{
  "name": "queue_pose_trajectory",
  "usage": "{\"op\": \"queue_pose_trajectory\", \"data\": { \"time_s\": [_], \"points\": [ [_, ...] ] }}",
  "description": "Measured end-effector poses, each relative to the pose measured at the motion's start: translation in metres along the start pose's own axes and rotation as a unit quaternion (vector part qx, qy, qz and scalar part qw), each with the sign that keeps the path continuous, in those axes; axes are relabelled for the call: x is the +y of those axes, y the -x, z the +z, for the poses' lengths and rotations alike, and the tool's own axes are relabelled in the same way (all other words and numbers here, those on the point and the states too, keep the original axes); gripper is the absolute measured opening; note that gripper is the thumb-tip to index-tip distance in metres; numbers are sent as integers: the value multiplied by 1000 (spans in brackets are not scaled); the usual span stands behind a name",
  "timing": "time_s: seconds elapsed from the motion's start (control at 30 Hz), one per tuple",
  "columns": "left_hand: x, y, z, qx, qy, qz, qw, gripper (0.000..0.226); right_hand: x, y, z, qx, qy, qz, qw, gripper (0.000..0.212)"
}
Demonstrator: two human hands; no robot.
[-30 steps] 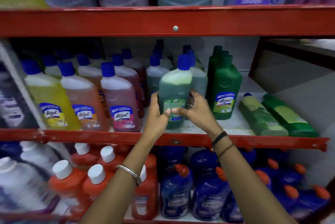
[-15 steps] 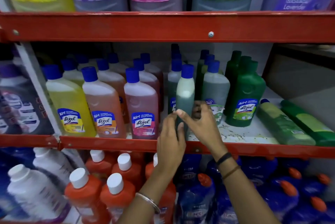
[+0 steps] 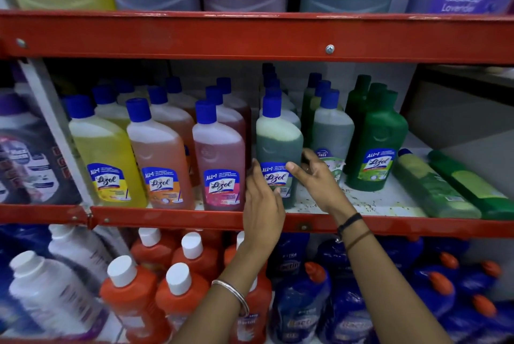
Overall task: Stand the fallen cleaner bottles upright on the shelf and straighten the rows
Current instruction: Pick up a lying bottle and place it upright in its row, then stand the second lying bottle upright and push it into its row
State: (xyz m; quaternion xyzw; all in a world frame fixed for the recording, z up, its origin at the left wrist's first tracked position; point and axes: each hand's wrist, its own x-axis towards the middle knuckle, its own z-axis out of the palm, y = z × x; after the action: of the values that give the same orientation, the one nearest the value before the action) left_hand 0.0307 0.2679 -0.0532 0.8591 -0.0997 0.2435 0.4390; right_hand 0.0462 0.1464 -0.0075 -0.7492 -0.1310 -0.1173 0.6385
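Red steel forms the middle shelf (image 3: 172, 217), and along its front lip stand the cleaner rows: a yellow bottle (image 3: 107, 160) toward the left end, then an orange bottle (image 3: 160, 165), then a pink bottle (image 3: 219, 168), each upright with a blue cap and its label facing out. Just right of the pink one, at the front edge near the shelf's middle, stands the teal-green bottle (image 3: 278, 146), upright, label forward, heading its own row of blue-capped bottles that runs toward the back wall.

Both hands are on this bottle. The left hand (image 3: 262, 204) lies against its lower left side, fingers spread loosely and thumb toward the label. The right hand (image 3: 315, 176) reaches around the lower right side, thumb across the label front, fingers curled behind. Neither hand is clenched; they cradle the bottle lightly between them rather than squeezing it.

Right of it stands a pale grey-green bottle (image 3: 332, 135), then a dark green bottle (image 3: 378, 146), both upright. Toward the shelf's right end two bottles lie flat side by side, caps toward the back: a light green fallen bottle (image 3: 434, 185) and, just beside it, a darker green fallen bottle (image 3: 470, 185).
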Motion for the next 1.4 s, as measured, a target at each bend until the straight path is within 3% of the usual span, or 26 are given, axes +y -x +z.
{"op": "queue_pose_trajectory", "data": {
  "time_s": [0.13, 0.23, 0.33, 0.5, 0.6, 0.77, 0.83, 0.93, 1.07, 1.13, 1.23, 1.4],
  "points": [
    [-2, 3, 7, -12, -48, -1, 999, 84, 4, 3, 3, 29, 22, -24, 999, 23],
    [3, 8, 6, -16, -77, -8, 997, 83, 6, 10, 4, 57, 77, -26, 995, 41],
    [31, 26, 3, 35, -159, 83, 983, 71, -1, 22, -15, 103, 121, -14, 987, 42],
    [99, 37, 24, 27, -20, 201, 979, 42, -9, 54, -91, 164, 154, -23, 974, 19],
    [124, 30, 61, -34, 12, 209, 977, 33, -4, 67, -151, 231, 255, 7, 939, 25],
    [142, 30, 140, -142, -107, 217, 960, 41, 17, 82, -224, 274, 412, 182, 850, 42],
    [156, 30, 170, -201, -77, 185, 959, 37, 20, 84, -241, 247, 440, 220, 835, 37],
    [176, 23, 197, -279, 17, 40, 959, 29, 20, 77, -249, 205, 469, 243, 824, 30],
    [194, 4, 213, -274, 44, -121, 953, 52, 11, 64, -262, 183, 460, 264, 828, 27],
    [196, -7, 213, -303, 56, -173, 935, 55, 9, 60, -267, 180, 450, 267, 833, 26],
    [197, -21, 212, -352, 98, -234, 901, 42, 7, 57, -266, 174, 438, 268, 840, 26],
    [199, -24, 211, -338, 242, -312, 854, 54, 6, 58, -276, 172, 396, 268, 861, 31]
  ]
}}
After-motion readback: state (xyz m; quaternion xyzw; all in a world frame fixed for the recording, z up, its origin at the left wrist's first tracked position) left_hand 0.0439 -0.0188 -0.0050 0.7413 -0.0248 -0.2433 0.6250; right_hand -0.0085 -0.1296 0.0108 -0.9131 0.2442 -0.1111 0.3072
